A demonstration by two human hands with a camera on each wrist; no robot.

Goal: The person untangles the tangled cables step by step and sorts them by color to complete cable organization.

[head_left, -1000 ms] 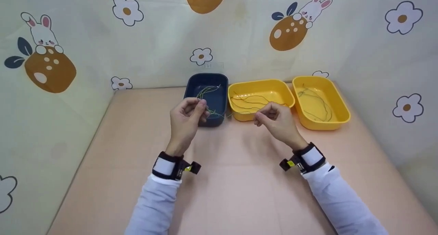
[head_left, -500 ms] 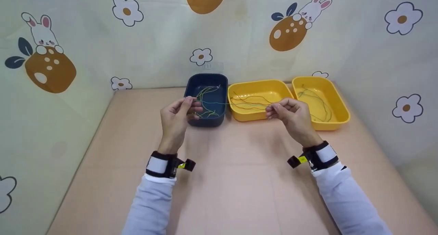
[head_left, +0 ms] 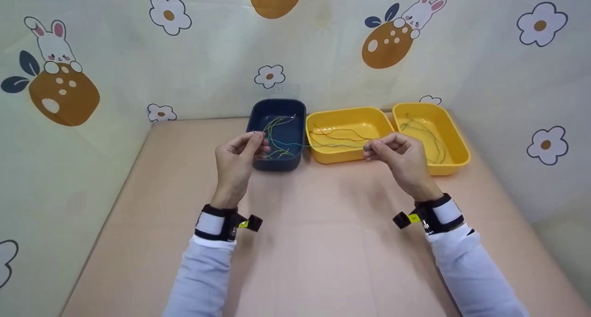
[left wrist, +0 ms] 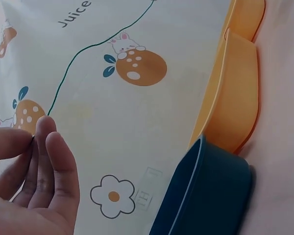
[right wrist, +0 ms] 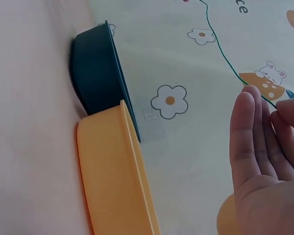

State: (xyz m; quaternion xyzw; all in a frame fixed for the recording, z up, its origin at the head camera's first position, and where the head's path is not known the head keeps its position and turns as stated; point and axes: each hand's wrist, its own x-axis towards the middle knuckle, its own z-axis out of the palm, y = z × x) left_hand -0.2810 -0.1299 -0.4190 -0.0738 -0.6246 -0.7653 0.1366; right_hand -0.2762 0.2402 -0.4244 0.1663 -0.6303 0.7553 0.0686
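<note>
A thin green wire (left wrist: 64,78) runs between my two hands, slightly wavy, above the bins. My left hand (head_left: 238,158) pinches one end between thumb and forefinger, over the near left side of the dark blue bin (head_left: 276,165). The other end is pinched by my right hand (head_left: 399,162), which hovers at the near right corner of the middle yellow bin (head_left: 337,158). Seen from the right wrist, the green wire passes over the fingertips to the thumb. Several green and yellowish wires (head_left: 277,123) lie in the dark blue bin.
Dark and orange-looking wires (head_left: 344,130) lie in the middle yellow bin. To its right stands another yellow bin (head_left: 450,168) with thin greenish wires (head_left: 434,137) inside. All three bins stand at the back of the pink-covered table (head_left: 314,252), against a patterned wall covering (head_left: 212,54).
Both hands have moved apart, the left to the left and the right to the right, stretching the green wire between them. Over the last half second they have moved only slightly.
</note>
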